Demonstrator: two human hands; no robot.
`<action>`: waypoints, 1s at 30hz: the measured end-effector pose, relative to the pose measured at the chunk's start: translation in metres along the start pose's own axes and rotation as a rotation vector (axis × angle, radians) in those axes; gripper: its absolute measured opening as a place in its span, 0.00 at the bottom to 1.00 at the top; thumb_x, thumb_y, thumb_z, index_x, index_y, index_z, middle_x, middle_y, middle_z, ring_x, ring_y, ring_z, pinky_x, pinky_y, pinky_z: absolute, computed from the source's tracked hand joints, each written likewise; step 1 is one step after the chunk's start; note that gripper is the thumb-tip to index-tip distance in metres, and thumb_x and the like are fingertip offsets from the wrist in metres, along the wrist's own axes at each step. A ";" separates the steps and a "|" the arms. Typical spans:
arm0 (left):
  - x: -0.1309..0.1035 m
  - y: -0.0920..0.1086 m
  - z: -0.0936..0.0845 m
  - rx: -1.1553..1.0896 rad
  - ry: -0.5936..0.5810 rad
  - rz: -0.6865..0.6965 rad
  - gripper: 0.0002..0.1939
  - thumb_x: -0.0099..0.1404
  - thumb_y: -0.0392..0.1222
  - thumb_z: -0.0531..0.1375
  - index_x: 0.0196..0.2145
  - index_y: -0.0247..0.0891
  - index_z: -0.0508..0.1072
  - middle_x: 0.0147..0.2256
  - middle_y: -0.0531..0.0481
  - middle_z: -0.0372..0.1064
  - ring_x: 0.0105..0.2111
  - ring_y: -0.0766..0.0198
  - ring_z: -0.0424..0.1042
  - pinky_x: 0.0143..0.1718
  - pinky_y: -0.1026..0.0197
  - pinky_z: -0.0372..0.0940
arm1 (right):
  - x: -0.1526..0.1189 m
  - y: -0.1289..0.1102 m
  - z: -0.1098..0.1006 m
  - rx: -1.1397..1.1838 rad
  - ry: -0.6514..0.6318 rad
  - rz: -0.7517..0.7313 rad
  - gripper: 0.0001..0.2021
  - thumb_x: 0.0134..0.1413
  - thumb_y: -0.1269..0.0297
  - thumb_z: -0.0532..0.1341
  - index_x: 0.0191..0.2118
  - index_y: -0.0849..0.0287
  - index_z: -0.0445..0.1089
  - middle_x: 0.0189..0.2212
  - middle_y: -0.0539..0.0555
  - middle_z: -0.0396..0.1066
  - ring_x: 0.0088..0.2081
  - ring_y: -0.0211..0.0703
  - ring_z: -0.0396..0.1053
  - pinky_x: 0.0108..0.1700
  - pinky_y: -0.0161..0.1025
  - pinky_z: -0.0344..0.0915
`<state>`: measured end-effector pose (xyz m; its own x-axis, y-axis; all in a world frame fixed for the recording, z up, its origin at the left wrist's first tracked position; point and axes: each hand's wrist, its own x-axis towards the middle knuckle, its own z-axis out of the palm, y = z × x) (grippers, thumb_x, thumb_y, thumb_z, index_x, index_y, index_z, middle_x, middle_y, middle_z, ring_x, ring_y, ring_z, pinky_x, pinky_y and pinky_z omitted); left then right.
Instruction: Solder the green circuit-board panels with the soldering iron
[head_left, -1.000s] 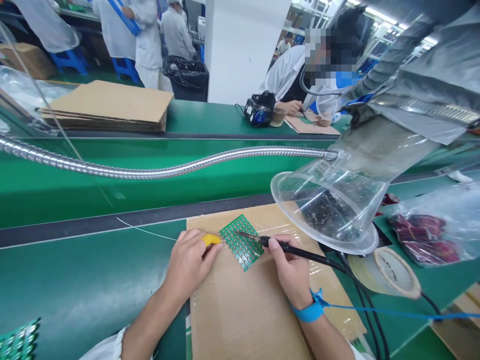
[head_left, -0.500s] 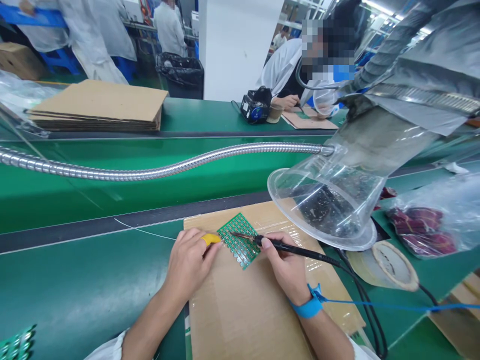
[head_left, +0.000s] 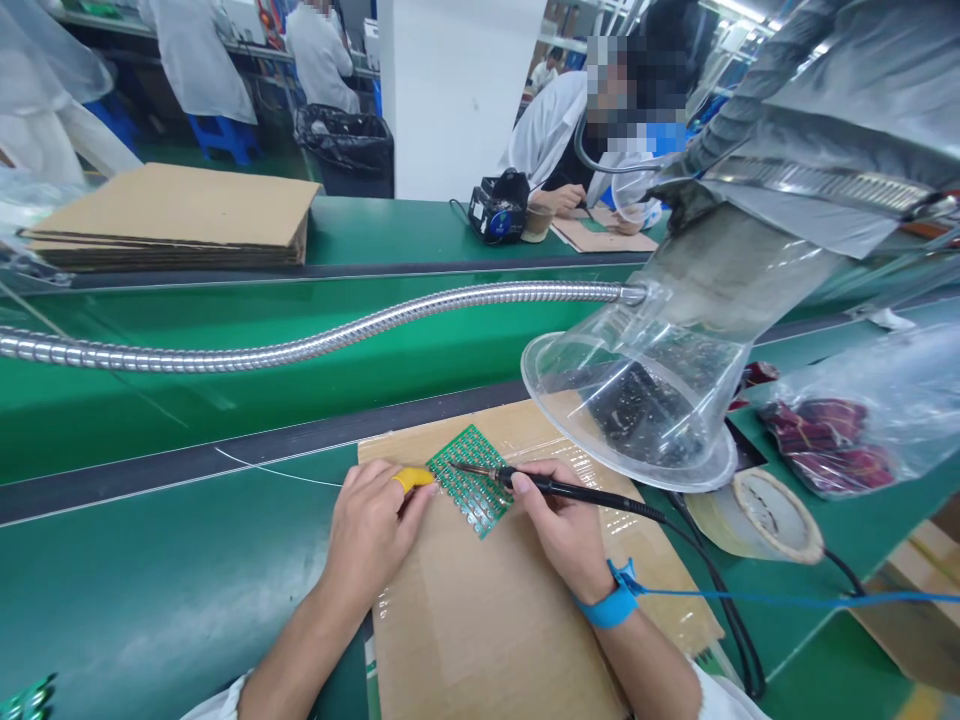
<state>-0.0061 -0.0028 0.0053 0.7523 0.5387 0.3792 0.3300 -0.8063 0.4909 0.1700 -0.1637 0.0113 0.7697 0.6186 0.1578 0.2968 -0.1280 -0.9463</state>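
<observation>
A green circuit board (head_left: 480,505) with rows of small pads lies turned cornerwise on a cardboard sheet (head_left: 487,610). My right hand (head_left: 559,520), a blue wrist strap (head_left: 611,597) behind it, grips a soldering iron (head_left: 577,487) like a pen. The iron's tip points left over the board's upper part; whether it touches is too small to tell. At the board's left corner my left hand (head_left: 375,525) is closed in a pinch, with a yellow finger cot (head_left: 412,479) on the index finger. A thin solder wire (head_left: 277,469) trails leftward from this hand; its working end is hidden.
A clear fume hood (head_left: 630,400) hangs just beyond my right hand. A metal gooseneck (head_left: 337,335) crosses in front. Right of the cardboard are a tape roll (head_left: 757,520) and bagged dark red parts (head_left: 832,440). More boards (head_left: 30,700) lie lower left. A co-worker (head_left: 555,130) sits opposite.
The whole view has shifted slightly, moving most things a little left in the picture. Both hands keep their hold, and the iron's tip stays over the board's upper part.
</observation>
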 end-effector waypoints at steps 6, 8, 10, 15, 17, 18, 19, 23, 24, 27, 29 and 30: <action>0.000 -0.003 -0.007 -0.107 0.057 -0.028 0.09 0.74 0.41 0.55 0.37 0.40 0.73 0.29 0.53 0.69 0.33 0.62 0.66 0.39 0.55 0.60 | 0.003 -0.003 -0.002 0.155 0.083 0.104 0.15 0.57 0.49 0.70 0.40 0.56 0.78 0.33 0.55 0.80 0.33 0.51 0.78 0.37 0.46 0.76; -0.001 -0.007 -0.008 -0.113 0.056 0.016 0.08 0.74 0.39 0.55 0.39 0.40 0.74 0.30 0.53 0.70 0.34 0.63 0.68 0.43 0.55 0.61 | 0.004 -0.005 -0.001 0.157 0.116 0.113 0.16 0.58 0.48 0.69 0.40 0.56 0.78 0.32 0.55 0.80 0.34 0.52 0.79 0.39 0.47 0.76; -0.002 -0.009 -0.008 -0.090 0.051 0.045 0.07 0.74 0.40 0.56 0.42 0.40 0.75 0.33 0.53 0.73 0.36 0.62 0.69 0.45 0.55 0.62 | 0.003 -0.006 0.001 0.127 0.122 0.088 0.15 0.59 0.49 0.68 0.40 0.56 0.78 0.34 0.56 0.81 0.36 0.53 0.79 0.42 0.49 0.76; -0.003 -0.011 -0.007 -0.042 0.028 0.068 0.07 0.73 0.40 0.58 0.43 0.41 0.76 0.35 0.52 0.74 0.37 0.62 0.70 0.41 0.56 0.61 | 0.000 -0.005 0.005 0.033 0.079 0.010 0.10 0.60 0.54 0.68 0.37 0.55 0.77 0.34 0.55 0.79 0.37 0.51 0.78 0.41 0.47 0.74; -0.003 -0.012 -0.007 -0.050 0.018 0.091 0.07 0.73 0.39 0.58 0.44 0.41 0.76 0.35 0.52 0.73 0.36 0.62 0.69 0.41 0.57 0.60 | -0.001 -0.006 0.004 0.013 0.090 -0.011 0.09 0.60 0.55 0.67 0.35 0.55 0.77 0.31 0.54 0.78 0.34 0.49 0.76 0.39 0.44 0.73; -0.003 -0.012 -0.007 -0.054 0.014 0.101 0.07 0.73 0.39 0.58 0.45 0.41 0.76 0.35 0.52 0.74 0.36 0.63 0.69 0.41 0.57 0.60 | -0.001 -0.006 0.004 0.004 0.096 -0.021 0.09 0.59 0.56 0.67 0.34 0.55 0.77 0.30 0.53 0.78 0.33 0.48 0.76 0.38 0.43 0.73; -0.003 -0.013 -0.007 -0.057 0.011 0.108 0.07 0.73 0.39 0.58 0.45 0.42 0.75 0.36 0.53 0.74 0.37 0.63 0.69 0.41 0.56 0.60 | 0.000 -0.007 0.004 -0.004 0.099 -0.029 0.09 0.59 0.56 0.67 0.33 0.55 0.76 0.29 0.53 0.77 0.32 0.48 0.75 0.37 0.43 0.72; -0.002 -0.014 -0.007 -0.054 -0.002 0.118 0.07 0.73 0.38 0.58 0.46 0.43 0.75 0.37 0.53 0.74 0.38 0.62 0.70 0.42 0.56 0.61 | 0.001 -0.009 0.002 -0.026 0.083 -0.037 0.08 0.58 0.57 0.66 0.32 0.55 0.76 0.27 0.52 0.76 0.30 0.47 0.74 0.35 0.42 0.72; -0.002 -0.014 -0.007 -0.053 -0.008 0.116 0.07 0.73 0.38 0.58 0.46 0.43 0.75 0.37 0.53 0.74 0.38 0.62 0.70 0.42 0.56 0.61 | 0.001 -0.010 0.002 -0.029 0.078 -0.035 0.08 0.58 0.57 0.66 0.31 0.55 0.76 0.27 0.52 0.76 0.29 0.47 0.74 0.34 0.41 0.72; -0.002 -0.013 -0.007 -0.050 -0.021 0.112 0.07 0.73 0.39 0.58 0.46 0.43 0.75 0.37 0.52 0.74 0.38 0.62 0.70 0.42 0.55 0.61 | 0.002 -0.010 0.003 -0.021 0.073 -0.035 0.08 0.58 0.58 0.66 0.31 0.55 0.76 0.26 0.52 0.76 0.29 0.47 0.74 0.33 0.41 0.72; -0.002 -0.013 -0.007 -0.045 -0.027 0.104 0.07 0.73 0.39 0.58 0.46 0.43 0.76 0.37 0.52 0.74 0.38 0.61 0.70 0.41 0.55 0.61 | 0.002 -0.010 0.003 -0.007 0.071 -0.032 0.08 0.58 0.57 0.66 0.31 0.55 0.76 0.26 0.52 0.76 0.29 0.47 0.74 0.33 0.41 0.72; -0.002 -0.013 -0.007 -0.045 -0.029 0.097 0.07 0.73 0.40 0.58 0.45 0.44 0.76 0.37 0.52 0.74 0.38 0.61 0.70 0.41 0.55 0.61 | 0.002 -0.010 0.003 0.000 0.071 -0.027 0.08 0.58 0.57 0.66 0.32 0.55 0.76 0.26 0.52 0.77 0.29 0.47 0.74 0.33 0.41 0.72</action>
<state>-0.0157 0.0082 0.0036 0.7961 0.4510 0.4036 0.2295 -0.8420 0.4882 0.1664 -0.1588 0.0198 0.7994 0.5654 0.2031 0.3185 -0.1121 -0.9413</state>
